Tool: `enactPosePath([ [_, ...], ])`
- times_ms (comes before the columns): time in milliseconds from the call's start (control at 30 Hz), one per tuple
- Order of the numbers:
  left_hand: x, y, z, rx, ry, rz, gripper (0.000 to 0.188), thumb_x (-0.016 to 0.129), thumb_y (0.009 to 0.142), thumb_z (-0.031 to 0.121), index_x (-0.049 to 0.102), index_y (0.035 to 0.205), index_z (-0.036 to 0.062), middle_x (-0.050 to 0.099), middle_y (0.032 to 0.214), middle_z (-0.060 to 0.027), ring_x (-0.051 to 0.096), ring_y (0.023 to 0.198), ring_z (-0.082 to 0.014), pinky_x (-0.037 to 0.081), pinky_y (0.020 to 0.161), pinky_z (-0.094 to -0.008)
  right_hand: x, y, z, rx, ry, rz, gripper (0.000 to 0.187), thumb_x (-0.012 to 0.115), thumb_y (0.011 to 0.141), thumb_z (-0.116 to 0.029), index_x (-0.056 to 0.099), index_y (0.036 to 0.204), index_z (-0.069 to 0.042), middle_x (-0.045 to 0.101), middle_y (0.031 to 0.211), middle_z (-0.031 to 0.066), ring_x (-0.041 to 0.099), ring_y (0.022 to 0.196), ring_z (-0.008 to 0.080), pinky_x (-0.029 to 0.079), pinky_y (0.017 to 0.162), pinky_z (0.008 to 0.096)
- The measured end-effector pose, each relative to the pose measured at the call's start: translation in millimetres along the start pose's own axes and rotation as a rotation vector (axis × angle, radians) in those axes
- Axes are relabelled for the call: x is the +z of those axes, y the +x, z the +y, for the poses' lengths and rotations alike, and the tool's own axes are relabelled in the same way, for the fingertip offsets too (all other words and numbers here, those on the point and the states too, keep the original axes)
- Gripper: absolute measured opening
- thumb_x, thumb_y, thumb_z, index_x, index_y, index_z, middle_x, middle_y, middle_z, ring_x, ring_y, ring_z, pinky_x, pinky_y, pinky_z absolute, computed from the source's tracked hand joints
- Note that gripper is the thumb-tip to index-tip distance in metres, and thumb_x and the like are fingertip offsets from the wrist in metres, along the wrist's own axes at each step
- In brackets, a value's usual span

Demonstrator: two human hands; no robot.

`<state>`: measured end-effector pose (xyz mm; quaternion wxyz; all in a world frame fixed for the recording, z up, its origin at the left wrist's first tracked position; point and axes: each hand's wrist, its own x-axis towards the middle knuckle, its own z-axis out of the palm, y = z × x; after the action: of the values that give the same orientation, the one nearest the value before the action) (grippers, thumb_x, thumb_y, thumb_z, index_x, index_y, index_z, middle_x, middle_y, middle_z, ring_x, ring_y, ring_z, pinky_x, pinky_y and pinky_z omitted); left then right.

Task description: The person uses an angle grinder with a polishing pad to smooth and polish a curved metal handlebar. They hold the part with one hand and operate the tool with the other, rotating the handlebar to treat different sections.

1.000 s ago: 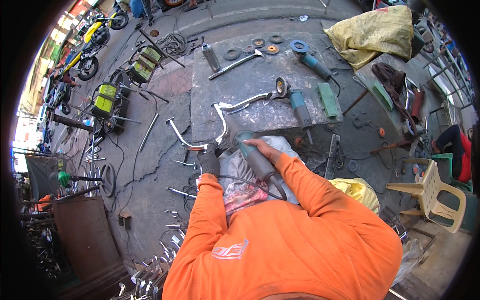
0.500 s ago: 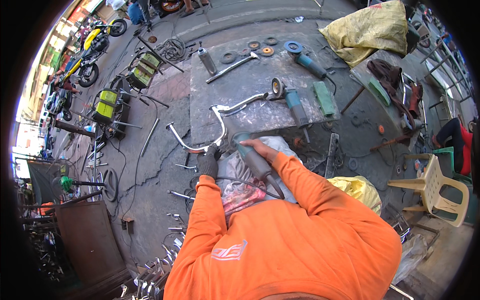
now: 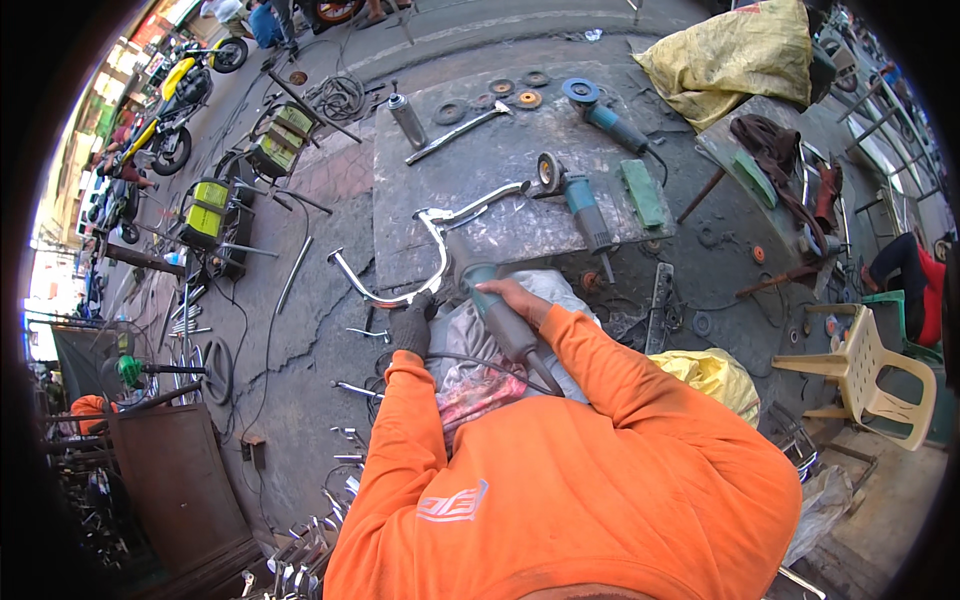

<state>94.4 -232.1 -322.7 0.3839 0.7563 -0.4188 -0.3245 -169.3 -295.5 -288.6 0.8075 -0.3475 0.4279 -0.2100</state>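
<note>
My left hand (image 3: 411,325), in a dark glove, grips a bent chrome tube (image 3: 432,232) that curves across a grey metal work plate (image 3: 520,180) on the ground. My bare right hand (image 3: 520,300) is wrapped around the body of a teal angle grinder (image 3: 490,300), whose head rests against the tube just right of my left hand. The grinder's cable runs back under my orange sleeves.
Two more angle grinders (image 3: 575,195) (image 3: 605,115), loose discs (image 3: 515,92), a spray can (image 3: 407,120) and a green block (image 3: 642,192) lie on the plate. Yellow welding machines (image 3: 208,208) stand left, a yellow sack (image 3: 735,50) top right, a plastic chair (image 3: 870,375) right.
My right hand has slid the grinder forward along the tube, closer to my left hand. The left hand keeps its grip on the tube.
</note>
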Motion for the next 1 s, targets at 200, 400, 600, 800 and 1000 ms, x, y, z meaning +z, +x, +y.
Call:
enactPosePath([
  [200,9,-5,21,-0.166,-0.406,-0.004,0.032,0.071,0.09,0.028,0.073,0.093,-0.0042,0.073,0.085,-0.0094,0.069,0.075,-0.018,0.054,0.071,-0.0313,2,-10,-4,-0.01,0.006,0.034,0.052,0.072,0.085,-0.047,0.07,0.102,0.003,0.07,0.087,0.0124,0.068,0.068,0.0213,0.055,0.063,0.0347],
  [400,4,-22,49,-0.114,-0.379,0.061,0.027,0.072,0.09,0.024,0.074,0.089,-0.0026,0.072,0.079,-0.006,0.067,0.069,-0.0161,0.052,0.064,-0.0296,2,-19,-13,0.101,0.038,-0.01,0.046,0.071,0.087,-0.044,0.07,0.1,0.001,0.069,0.084,0.0105,0.067,0.063,0.0209,0.055,0.057,0.0329],
  [600,5,-18,42,-0.094,-0.467,0.035,0.024,0.074,0.088,0.021,0.074,0.087,-0.0025,0.073,0.079,-0.0065,0.067,0.068,-0.0157,0.052,0.063,-0.029,-4,-15,-10,0.137,0.074,-0.024,0.046,0.07,0.089,-0.046,0.065,0.114,-0.007,0.068,0.083,0.0107,0.067,0.06,0.0234,0.057,0.054,0.0369],
  [800,8,-11,28,-0.152,-0.515,0.005,0.02,0.075,0.088,0.018,0.073,0.089,-0.002,0.073,0.081,-0.0078,0.067,0.068,-0.0154,0.053,0.063,-0.0284,0,-18,-12,0.179,0.092,-0.018,0.046,0.07,0.088,-0.046,0.065,0.111,-0.006,0.068,0.081,0.0115,0.066,0.059,0.0248,0.056,0.053,0.0376],
  [1000,9,-15,36,-0.142,-0.589,0.028,0.018,0.076,0.084,0.017,0.071,0.089,0.0008,0.069,0.08,-0.0024,0.06,0.065,-0.0122,0.047,0.058,-0.0282,1,-29,-20,0.178,0.059,0.006,0.044,0.069,0.089,-0.045,0.067,0.104,-0.004,0.068,0.08,0.0101,0.066,0.059,0.0226,0.055,0.054,0.0348],
])
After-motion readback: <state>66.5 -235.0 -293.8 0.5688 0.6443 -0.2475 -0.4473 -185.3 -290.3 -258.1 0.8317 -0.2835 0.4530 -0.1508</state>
